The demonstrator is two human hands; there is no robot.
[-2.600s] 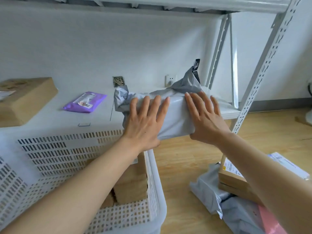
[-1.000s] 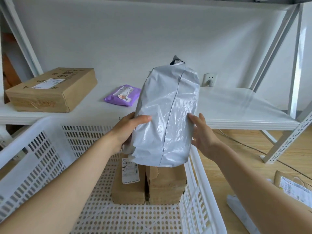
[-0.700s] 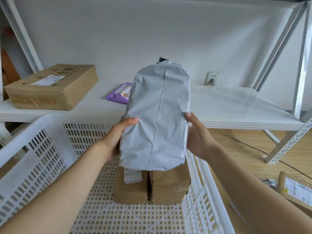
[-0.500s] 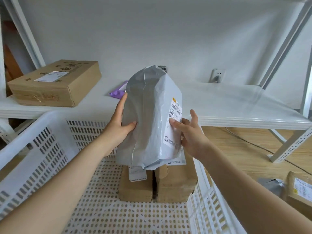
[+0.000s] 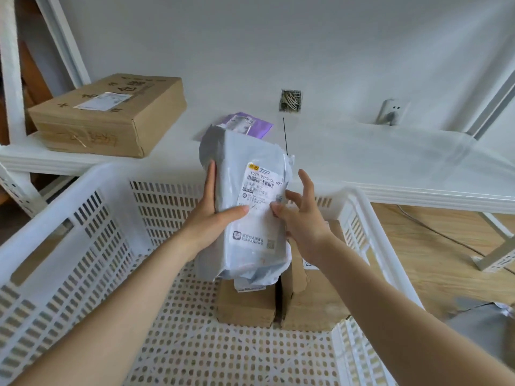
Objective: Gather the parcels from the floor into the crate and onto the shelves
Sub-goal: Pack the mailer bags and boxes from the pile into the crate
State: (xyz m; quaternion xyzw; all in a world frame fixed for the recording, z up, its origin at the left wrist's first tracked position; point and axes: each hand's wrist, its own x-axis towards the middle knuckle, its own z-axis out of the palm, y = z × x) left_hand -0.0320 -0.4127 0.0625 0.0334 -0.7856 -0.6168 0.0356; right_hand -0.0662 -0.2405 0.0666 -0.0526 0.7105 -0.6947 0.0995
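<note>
I hold a grey plastic mailer parcel (image 5: 250, 190) upright over the white perforated crate (image 5: 92, 224), its white shipping label facing me. My left hand (image 5: 211, 218) grips its left side, thumb across the front. My right hand (image 5: 301, 215) pinches the label's right edge with thumb and forefinger, the other fingers spread. Below the parcel, two small cardboard boxes (image 5: 278, 302) stand side by side on the crate floor. On the white shelf (image 5: 390, 162) behind lie a large cardboard box (image 5: 111, 115) and a purple mailer (image 5: 248, 125).
A grey mailer (image 5: 485, 327) lies on the wooden floor at the lower right. Slotted white shelf uprights (image 5: 496, 87) rise at the right and left. A wall socket (image 5: 390, 111) with a plug sits behind the shelf, its cable trailing over the floor.
I lifted the grey parcel off the shelf's right end, carried it over the crate and turned it until the label faces me. My right hand moved from the side to the label.
</note>
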